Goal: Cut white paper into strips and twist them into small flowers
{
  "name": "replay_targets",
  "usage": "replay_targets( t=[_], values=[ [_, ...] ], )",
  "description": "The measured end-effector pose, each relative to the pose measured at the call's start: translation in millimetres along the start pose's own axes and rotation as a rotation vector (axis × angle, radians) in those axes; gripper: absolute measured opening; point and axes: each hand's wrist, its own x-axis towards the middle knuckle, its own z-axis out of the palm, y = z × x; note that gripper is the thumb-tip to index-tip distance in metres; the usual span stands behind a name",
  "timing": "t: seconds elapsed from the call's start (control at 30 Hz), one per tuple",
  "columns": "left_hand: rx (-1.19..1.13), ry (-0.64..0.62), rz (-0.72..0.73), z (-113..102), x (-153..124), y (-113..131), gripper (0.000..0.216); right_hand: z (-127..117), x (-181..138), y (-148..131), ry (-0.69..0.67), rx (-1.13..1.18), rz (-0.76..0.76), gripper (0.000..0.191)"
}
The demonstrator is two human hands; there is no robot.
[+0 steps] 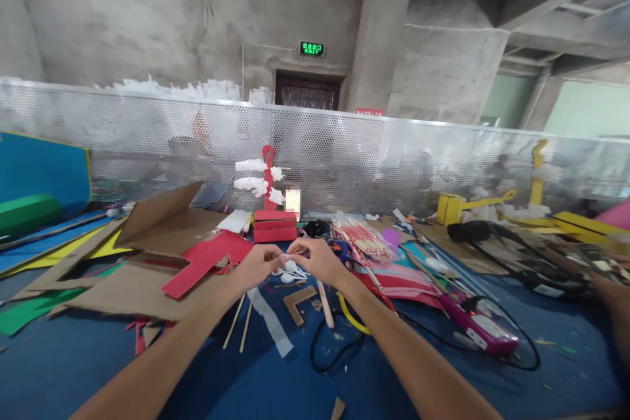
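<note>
My left hand and my right hand meet over the blue table, fingers pinched together on a small wisp of white fluff. More white tufts lie on the table just below them. Right behind stands a red cardboard tree on a stepped red base, with white fluff stuck on its upright stem.
Brown cardboard sheets and red cut-outs lie left. A bag of wooden sticks, a purple glue gun with black cable, and yellow cardboard shapes lie right. A perforated metal screen runs along the back. Another person's arm shows at the right edge.
</note>
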Motion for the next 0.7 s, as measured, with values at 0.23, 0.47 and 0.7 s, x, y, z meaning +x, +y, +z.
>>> replay_targets(
  t=[0.23, 0.47, 0.7],
  values=[
    [0.033, -0.015, 0.012, 0.1, -1.7, 5.4, 0.038, -0.5, 0.1, -1.0, 0.010, -0.079, -0.011, 0.012],
    [0.028, -0.016, 0.049, 1.8, -1.1, 5.3, 0.038, 1.2, 1.1, 2.6, 0.003, -0.177, 0.016, 0.018],
    [0.007, -0.012, 0.033, 2.5, -1.4, 7.1, 0.035, 1.7, 0.4, 6.9, 0.011, -0.277, 0.031, 0.037]
  ],
)
